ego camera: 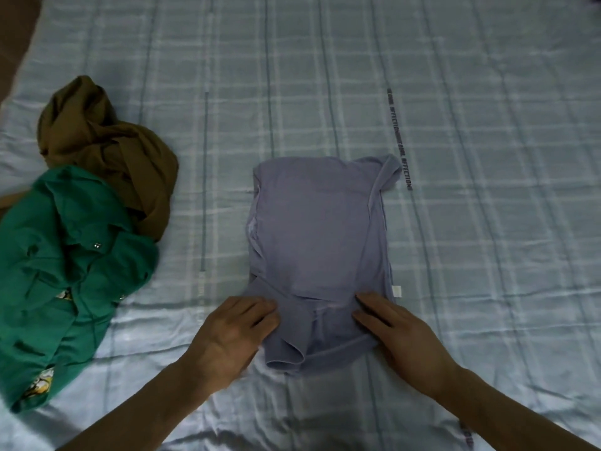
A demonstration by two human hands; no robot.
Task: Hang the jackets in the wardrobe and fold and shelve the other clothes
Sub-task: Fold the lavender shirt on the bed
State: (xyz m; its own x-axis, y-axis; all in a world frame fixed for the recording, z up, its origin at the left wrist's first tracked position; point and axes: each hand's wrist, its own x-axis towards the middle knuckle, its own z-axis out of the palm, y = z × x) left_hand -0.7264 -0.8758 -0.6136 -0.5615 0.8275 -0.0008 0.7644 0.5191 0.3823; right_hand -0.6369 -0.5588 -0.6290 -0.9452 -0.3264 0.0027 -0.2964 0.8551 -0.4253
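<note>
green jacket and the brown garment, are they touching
Touching: the head view shows the green jacket overlapping the lower edge of the crumpled brown garment, no sheet between them.

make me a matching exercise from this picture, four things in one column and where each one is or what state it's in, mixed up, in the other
Things
1. lilac t-shirt
2. green jacket
3. brown garment
4. left hand

Places or states
A. crumpled at the far left of the bed, behind the green one
B. partly folded, flat in the middle of the bed
C. resting on the near left corner of the lilac cloth
D. bunched at the left edge, snap buttons showing

Pairs: 1-B, 2-D, 3-A, 4-C
</note>
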